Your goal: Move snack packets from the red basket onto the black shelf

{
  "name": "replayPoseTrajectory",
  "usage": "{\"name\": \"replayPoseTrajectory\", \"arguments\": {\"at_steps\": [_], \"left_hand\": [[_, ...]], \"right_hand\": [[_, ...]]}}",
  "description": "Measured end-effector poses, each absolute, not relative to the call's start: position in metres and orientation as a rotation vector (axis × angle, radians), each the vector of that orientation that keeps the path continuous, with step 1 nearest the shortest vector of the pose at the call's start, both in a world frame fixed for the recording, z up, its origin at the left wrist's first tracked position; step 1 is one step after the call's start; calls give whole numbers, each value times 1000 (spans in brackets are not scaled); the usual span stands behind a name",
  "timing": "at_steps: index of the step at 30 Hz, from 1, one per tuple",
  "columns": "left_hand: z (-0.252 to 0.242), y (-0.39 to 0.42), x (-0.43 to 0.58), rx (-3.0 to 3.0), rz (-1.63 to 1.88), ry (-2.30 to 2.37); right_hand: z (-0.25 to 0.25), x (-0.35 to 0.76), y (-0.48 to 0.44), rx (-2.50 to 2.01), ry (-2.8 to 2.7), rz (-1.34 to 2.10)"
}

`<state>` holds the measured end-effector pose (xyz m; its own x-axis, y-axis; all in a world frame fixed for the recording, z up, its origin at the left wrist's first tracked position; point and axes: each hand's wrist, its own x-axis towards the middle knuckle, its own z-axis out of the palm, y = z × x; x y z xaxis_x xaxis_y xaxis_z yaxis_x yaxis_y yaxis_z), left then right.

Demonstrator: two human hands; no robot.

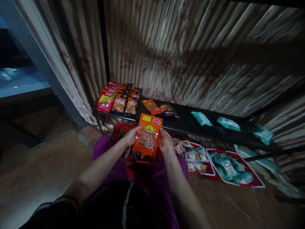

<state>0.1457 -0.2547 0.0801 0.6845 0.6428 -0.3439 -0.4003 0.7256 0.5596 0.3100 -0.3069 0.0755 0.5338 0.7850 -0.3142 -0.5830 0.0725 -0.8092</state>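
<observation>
An orange snack packet [148, 135] with a clear window is held upright between both hands. My left hand [131, 136] is closed on its left edge, and my right hand [165, 140] grips its right edge. Just beneath the packet sits a red basket [116, 129] with assorted packets in it, partly hidden by the packet and my arms. On the black shelf [183, 116] beyond lie a similar orange packet [152, 107] and a dark brown packet [168, 110].
Red packets [105, 101] and orange-black packets [119, 103] stand in rows at the shelf's left end. Several green packets [201, 118] lie toward its right. A basket of white packets [211, 168] and a basket of green packets [258, 182] rest on the floor. A striped curtain [166, 47] hangs behind.
</observation>
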Motion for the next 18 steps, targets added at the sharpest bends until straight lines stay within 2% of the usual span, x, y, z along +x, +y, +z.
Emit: {"name": "replayPoseTrajectory", "arguments": {"at_steps": [13,18], "left_hand": [[74,-239,161,604,1090,719],[68,-238,165,597,1142,723]], "right_hand": [[71,308,-310,-1079,-191,1002],[69,310,-314,-1042,-241,986]]}}
